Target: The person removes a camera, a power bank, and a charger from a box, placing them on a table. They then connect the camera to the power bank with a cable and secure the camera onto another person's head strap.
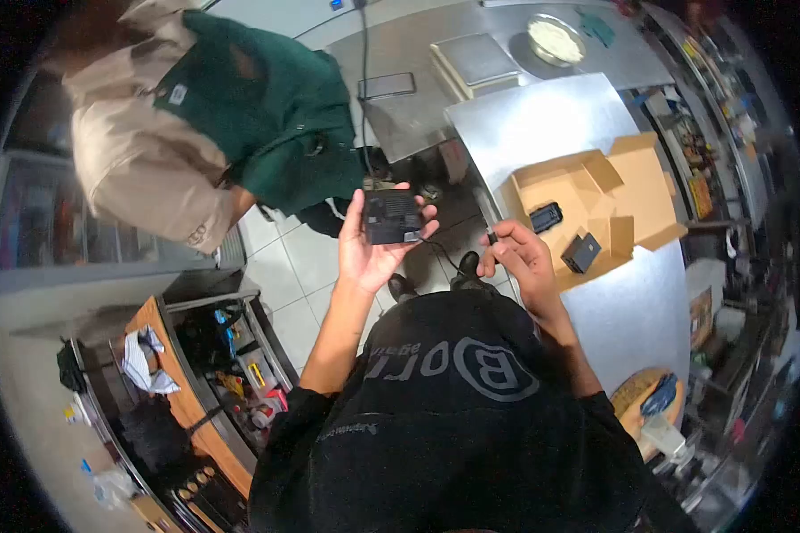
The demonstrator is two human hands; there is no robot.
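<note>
Left hand (pixel 369 249): palm up, fingers curled round the black box (pixel 391 216) resting in it.
Right hand (pixel 516 258): pinched shut on the cable end (pixel 492 236), beside the box.

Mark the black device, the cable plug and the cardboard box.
black device (pixel 391 216): head view, middle of its dark face.
cable plug (pixel 492 236): head view, its dark tip.
cardboard box (pixel 638 173): head view, its open right flap.

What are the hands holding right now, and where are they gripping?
The left hand cradles a black box from underneath, fingers round its edges. The right hand pinches the cable near its plug end.
</note>
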